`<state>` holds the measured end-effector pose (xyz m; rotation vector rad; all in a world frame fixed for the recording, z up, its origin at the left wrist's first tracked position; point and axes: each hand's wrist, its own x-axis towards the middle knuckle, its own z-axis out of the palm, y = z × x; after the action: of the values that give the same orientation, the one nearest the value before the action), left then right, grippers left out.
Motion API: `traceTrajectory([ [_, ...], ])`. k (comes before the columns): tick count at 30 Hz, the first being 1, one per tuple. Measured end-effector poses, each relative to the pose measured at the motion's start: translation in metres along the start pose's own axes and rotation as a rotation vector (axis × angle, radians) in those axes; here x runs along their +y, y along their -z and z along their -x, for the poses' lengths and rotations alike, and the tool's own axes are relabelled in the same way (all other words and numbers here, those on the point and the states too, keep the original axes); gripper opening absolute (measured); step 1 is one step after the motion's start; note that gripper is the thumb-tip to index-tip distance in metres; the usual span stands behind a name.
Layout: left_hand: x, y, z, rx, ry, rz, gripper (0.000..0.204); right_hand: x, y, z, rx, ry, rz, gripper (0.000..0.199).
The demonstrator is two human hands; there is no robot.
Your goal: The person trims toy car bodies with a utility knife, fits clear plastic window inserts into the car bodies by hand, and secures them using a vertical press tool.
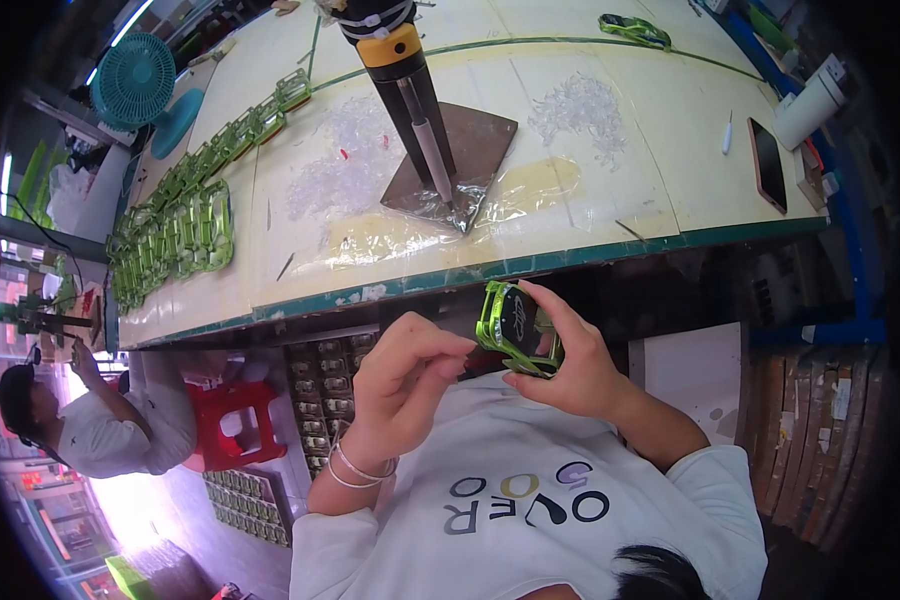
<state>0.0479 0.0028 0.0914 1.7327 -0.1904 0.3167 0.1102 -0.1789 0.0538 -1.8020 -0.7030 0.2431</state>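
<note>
My right hand (570, 370) grips a shiny green frame (492, 322) with a dark oval insert, held in front of my chest just below the table's green front edge (530, 262). My left hand (410, 380), with thin bracelets on the wrist, has its fingers curled. Its fingertips sit right beside the frame's left side, and nothing shows between them. On the cream table top above, a black rod tool (410, 90) with a yellow band leans down onto a metal plate (480, 140).
Rows of green frames (170, 230) line the table's left side, with one more frame (635, 30) at the far end. Piles of clear bits (345, 160), a phone (767, 165) and a white cylinder (808, 105) lie on the table. Trays of parts (325, 400), a red stool (235, 420) and another person (90, 425) are below left.
</note>
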Motion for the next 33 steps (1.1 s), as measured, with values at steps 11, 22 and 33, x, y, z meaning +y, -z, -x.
traceTrajectory([
  [11,-0.006,-0.009,-0.016,-0.033,-0.214,-0.257,0.03,0.002,0.004,-0.001,0.041,0.159,0.114,0.074],
  [22,-0.006,-0.007,-0.014,-0.08,-0.215,-0.395,0.033,0.004,0.008,-0.005,0.052,0.221,0.15,0.071],
  [33,-0.023,-0.015,-0.005,0.026,-0.174,-0.19,0.035,0.001,0.009,-0.005,0.012,0.188,0.156,0.071],
])
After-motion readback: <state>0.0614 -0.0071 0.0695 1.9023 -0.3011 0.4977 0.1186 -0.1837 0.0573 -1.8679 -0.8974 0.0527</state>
